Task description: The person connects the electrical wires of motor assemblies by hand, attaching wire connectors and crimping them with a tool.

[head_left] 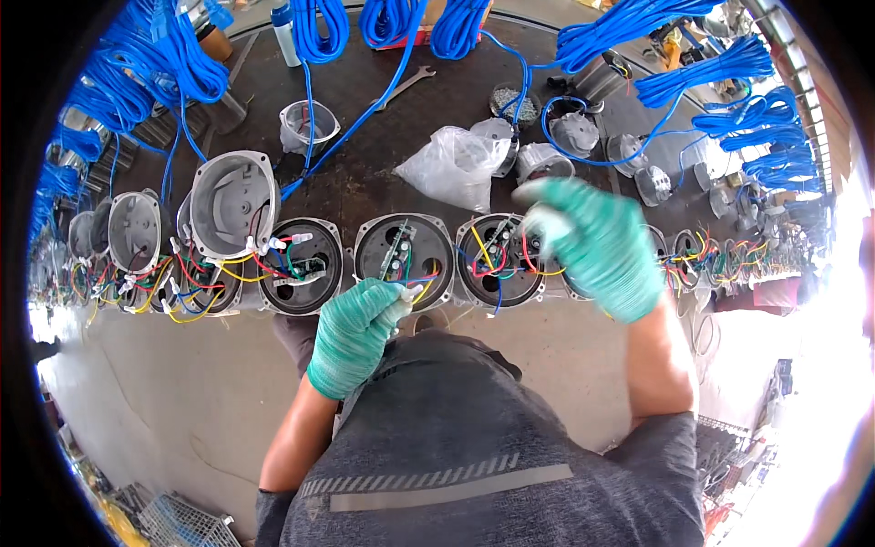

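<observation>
My left hand (355, 333), in a green knitted glove with pale fingertips, is closed in a pinch on the wires (421, 284) of a round motor housing. That housing (369, 251) sits at the table's near edge, with a narrow terminal strip (397, 248) on its dark inner face. My right hand (597, 242), gloved alike, is raised over the housings farther right; motion smears its fingers. Just left of it stands another housing (474, 283) with red, yellow and blue wires. An open housing (301, 246) lies left of my left hand's housing.
Coiled blue cables (456, 27) line the far side and both ends of the dark table (365, 191). A clear plastic bag (456, 169), a wrench (408, 87) and a bowl of small metal parts (515, 105) lie beyond the housings. A deep grey casing (234, 205) stands on the left.
</observation>
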`<act>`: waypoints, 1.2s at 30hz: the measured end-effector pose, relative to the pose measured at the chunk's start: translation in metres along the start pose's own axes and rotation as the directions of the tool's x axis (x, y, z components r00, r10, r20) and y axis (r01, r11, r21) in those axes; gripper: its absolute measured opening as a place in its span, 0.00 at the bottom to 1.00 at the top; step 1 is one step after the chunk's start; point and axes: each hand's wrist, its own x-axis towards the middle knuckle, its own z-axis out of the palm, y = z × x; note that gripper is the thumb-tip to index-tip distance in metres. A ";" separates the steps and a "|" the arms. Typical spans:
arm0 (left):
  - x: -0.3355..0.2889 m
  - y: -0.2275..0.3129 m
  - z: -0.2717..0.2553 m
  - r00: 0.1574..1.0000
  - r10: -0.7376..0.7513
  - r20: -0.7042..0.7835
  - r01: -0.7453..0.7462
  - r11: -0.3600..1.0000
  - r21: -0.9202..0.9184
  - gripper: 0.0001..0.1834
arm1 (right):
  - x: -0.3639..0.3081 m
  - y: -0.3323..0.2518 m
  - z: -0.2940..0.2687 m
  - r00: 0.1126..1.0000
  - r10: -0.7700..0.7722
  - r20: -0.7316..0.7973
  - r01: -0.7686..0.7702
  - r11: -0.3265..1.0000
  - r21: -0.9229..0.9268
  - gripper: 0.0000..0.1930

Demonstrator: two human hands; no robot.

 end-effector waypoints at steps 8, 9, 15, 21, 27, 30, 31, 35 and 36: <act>0.002 0.006 0.004 0.998 -0.056 -0.002 0.055 0.993 -0.100 0.08 | 0.008 0.104 -0.033 0.739 0.250 0.626 0.092 0.882 -0.462 0.55; 0.002 0.004 0.004 0.999 -0.046 -0.001 0.045 0.995 -0.090 0.08 | 0.009 0.103 -0.029 0.724 0.236 0.648 0.121 0.882 -0.456 0.54; -0.001 0.004 0.001 0.998 -0.069 0.012 0.070 0.993 -0.093 0.08 | 0.017 0.063 -0.035 0.789 0.294 0.540 0.138 0.772 -0.621 0.47; 0.003 0.008 0.001 1.000 -0.021 0.014 0.021 1.000 -0.023 0.08 | -0.054 0.018 -0.035 0.986 0.085 0.142 -0.060 0.984 -0.170 0.38; 0.008 0.007 -0.001 0.997 0.082 -0.004 -0.082 0.996 0.038 0.10 | -0.072 -0.024 0.080 0.937 0.222 0.269 -0.291 0.923 0.251 0.36; 0.007 0.009 -0.002 0.997 0.081 0.011 -0.082 0.995 0.064 0.11 | -0.074 -0.022 0.103 0.958 0.196 0.208 -0.263 0.890 0.373 0.38; 0.007 0.009 -0.002 0.995 0.097 0.004 -0.097 0.994 0.060 0.11 | -0.073 -0.024 0.105 0.958 0.192 0.211 -0.261 0.888 0.378 0.38; 0.006 0.010 -0.006 0.996 0.071 0.051 -0.077 0.990 0.122 0.11 | -0.064 -0.028 0.102 0.963 0.159 0.219 -0.224 0.924 0.311 0.37; 0.007 0.008 -0.007 0.996 0.071 0.052 -0.077 0.990 0.122 0.11 | -0.062 -0.029 0.101 0.964 0.131 0.231 -0.186 0.953 0.237 0.36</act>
